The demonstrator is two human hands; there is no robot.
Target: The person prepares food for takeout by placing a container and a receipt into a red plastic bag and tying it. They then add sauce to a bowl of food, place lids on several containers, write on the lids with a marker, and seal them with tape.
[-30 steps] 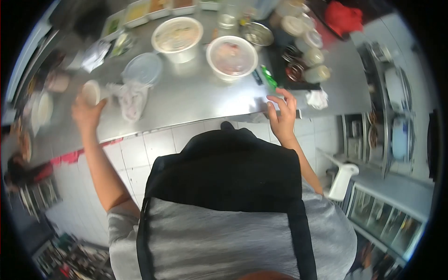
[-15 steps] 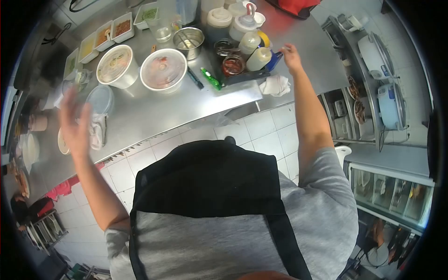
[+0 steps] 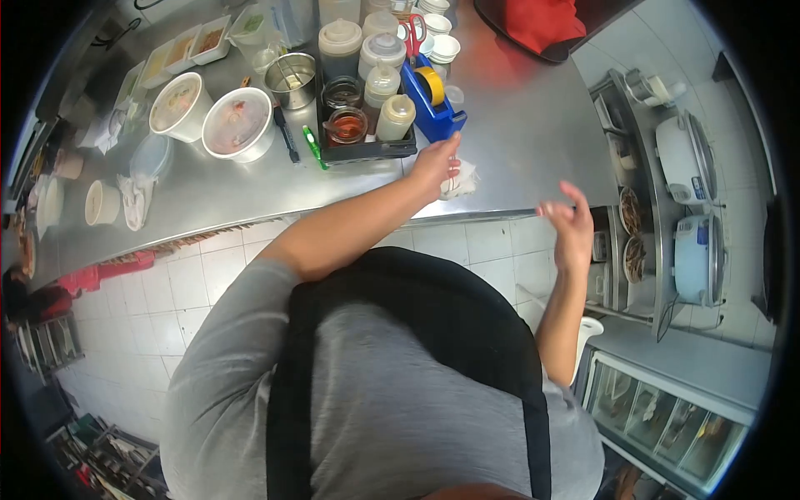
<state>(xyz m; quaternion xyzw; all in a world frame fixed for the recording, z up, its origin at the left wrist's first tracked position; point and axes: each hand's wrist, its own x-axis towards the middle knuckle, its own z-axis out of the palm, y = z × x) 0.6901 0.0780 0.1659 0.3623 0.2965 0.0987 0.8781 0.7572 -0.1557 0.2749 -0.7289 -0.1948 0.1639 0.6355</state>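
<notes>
My left hand [image 3: 436, 169] is stretched across in front of me, its fingers drawn together just below the front end of a blue tape dispenser [image 3: 439, 125] with a yellow roll. Whatever lies between those fingers, if anything, I cannot make out. A crumpled white cloth [image 3: 461, 182] lies right beside this hand, partly behind it. Past the counter's front edge, my right hand [image 3: 571, 229] is raised with fingers apart and bent, and nothing shows in it. Left of the dispenser, a black tray [image 3: 367, 152] holds squeeze bottles and jars of sauce [image 3: 347, 125].
Two lidded white tubs [image 3: 238, 125] [image 3: 181, 107] stand on the steel counter [image 3: 333, 187]. Near them are a metal pot [image 3: 292, 81], a black marker [image 3: 285, 135] and a green pen [image 3: 314, 148]. Stacked white cups [image 3: 444, 48] sit behind the dispenser. Shelves with rice cookers [image 3: 685, 158] are at right.
My left hand has swung from the far left across to the tape dispenser. The right hand has left the dispenser, pulling back toward me. The dispenser now stands angled beside the tray.
</notes>
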